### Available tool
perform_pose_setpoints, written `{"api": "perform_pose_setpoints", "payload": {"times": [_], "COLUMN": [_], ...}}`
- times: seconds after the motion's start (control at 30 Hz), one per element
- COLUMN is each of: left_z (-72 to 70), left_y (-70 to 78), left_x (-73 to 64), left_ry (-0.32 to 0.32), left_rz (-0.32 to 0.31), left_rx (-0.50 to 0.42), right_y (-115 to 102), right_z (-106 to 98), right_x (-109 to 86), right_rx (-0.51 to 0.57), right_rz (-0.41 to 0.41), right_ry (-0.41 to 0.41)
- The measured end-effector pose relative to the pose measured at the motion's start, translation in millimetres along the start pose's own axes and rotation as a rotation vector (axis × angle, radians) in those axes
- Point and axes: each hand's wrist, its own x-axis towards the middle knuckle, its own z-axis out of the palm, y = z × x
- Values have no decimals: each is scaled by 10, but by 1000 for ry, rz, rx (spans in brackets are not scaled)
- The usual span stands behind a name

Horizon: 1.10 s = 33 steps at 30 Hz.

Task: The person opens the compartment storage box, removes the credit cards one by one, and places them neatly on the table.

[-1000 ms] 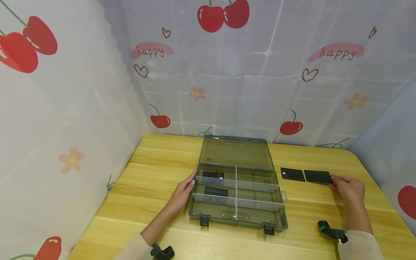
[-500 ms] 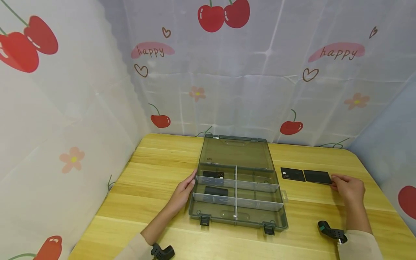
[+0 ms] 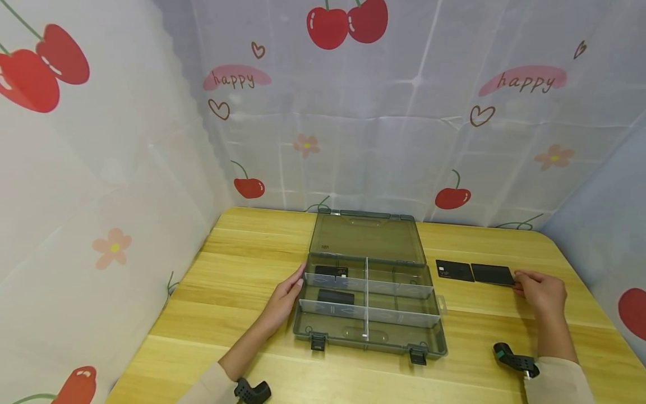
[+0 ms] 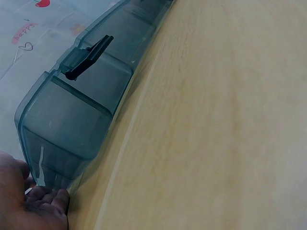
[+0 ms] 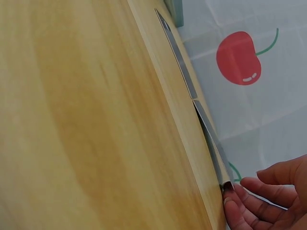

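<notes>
Over the past second almost nothing has shifted; the person's left hand (image 3: 280, 302) stays against the left wall of the box (image 3: 373, 347), fingers nearly straight and touching rather than wrapped round it, which probably serves to steady it; the right hand (image 3: 544, 293), out on the counter (image 3: 242, 275) to the right, remains at the outer end of the right card (image 3: 490, 274), fingers narrow and pinching that end; the right card has kept its place just beside the left card (image 3: 456, 271), so the work looks held at the grip, with neither card boxed as yet. As for what is hard to make out, the far fingers of the left hand are partly hidden by the box, and the left wrist view shows only its outside, blurred, with no contents legible; the right wrist view catches both loose cards nearly edge-on, so their faces cannot be read there, and whether the pinched end is tilted up off the wood is uncertain; inside the box, the plain card (image 3: 335, 297) in the middle left compartment is partly covered by a divider, as is the VIP card (image 3: 328, 271) in the back left one; beyond, the small mark on the laid-back lid (image 3: 368, 235) is too tiny to read; farthest off, the printed cloth (image 3: 373, 151) is cut by the frame.
</notes>
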Motion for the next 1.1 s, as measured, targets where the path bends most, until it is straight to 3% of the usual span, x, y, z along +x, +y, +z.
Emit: {"api": "perform_pose_setpoints", "payload": {"times": [0.47, 1.1], "left_z": [1, -3], "left_y": [8, 1], "left_x": [-5, -4], "left_ry": [-3, -2], "left_rz": [1, 0], "left_rx": [6, 7], "right_y": [-41, -593], "right_z": [-16, 43], "right_x": [-25, -329], "right_rx": [-1, -81], "right_rz": [-18, -208], "right_ry": [-14, -25]}}
